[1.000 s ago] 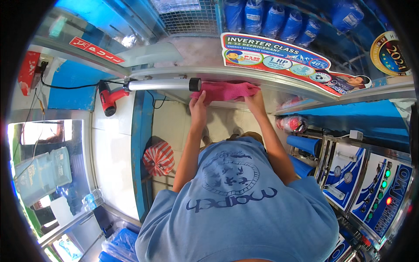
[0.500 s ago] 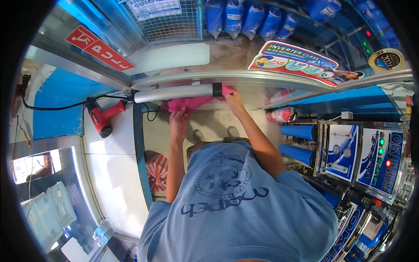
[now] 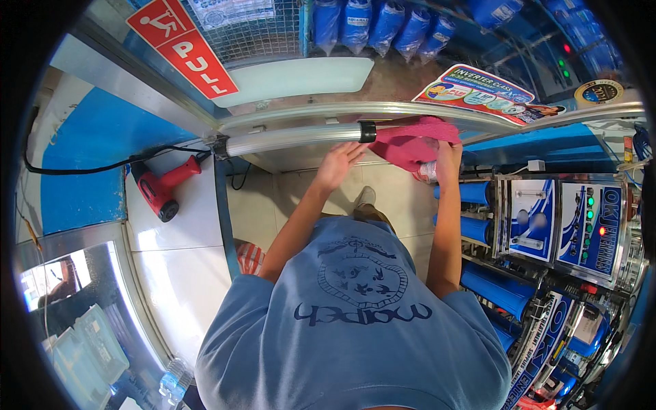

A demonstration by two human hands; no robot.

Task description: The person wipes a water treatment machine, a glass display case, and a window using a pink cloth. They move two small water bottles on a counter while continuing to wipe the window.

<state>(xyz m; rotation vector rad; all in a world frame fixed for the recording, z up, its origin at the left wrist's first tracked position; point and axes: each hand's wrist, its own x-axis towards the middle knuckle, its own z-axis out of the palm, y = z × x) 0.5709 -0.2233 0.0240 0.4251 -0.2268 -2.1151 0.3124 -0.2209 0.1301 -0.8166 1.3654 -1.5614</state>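
The right hand point(image 3: 447, 158) is closed on a pink cloth point(image 3: 410, 143) and holds it up against a long shiny metal bar point(image 3: 294, 139). The cloth sits at the right end of the bar, just past a black ring point(image 3: 367, 132) on it, and hangs down a little in the middle. The left hand point(image 3: 336, 166) is open with its fingers spread. It is just under the bar, right beside the cloth, and I cannot tell if it touches either one.

Both arms reach up from a blue shirt point(image 3: 355, 321) with a round dark drawing on it. Below the hands is a pale tiled floor point(image 3: 301, 191).

To the left, a red power tool point(image 3: 162, 189) lies on a white ledge point(image 3: 178, 253), and a black cord point(image 3: 89, 167) runs from it. Above that is a red sign point(image 3: 183, 48) on a slant. To the right stand blue tubes point(image 3: 478, 193) and white boxes with small green and red lights point(image 3: 589, 222). Blue bags point(image 3: 383, 24) hang in a row at the top.
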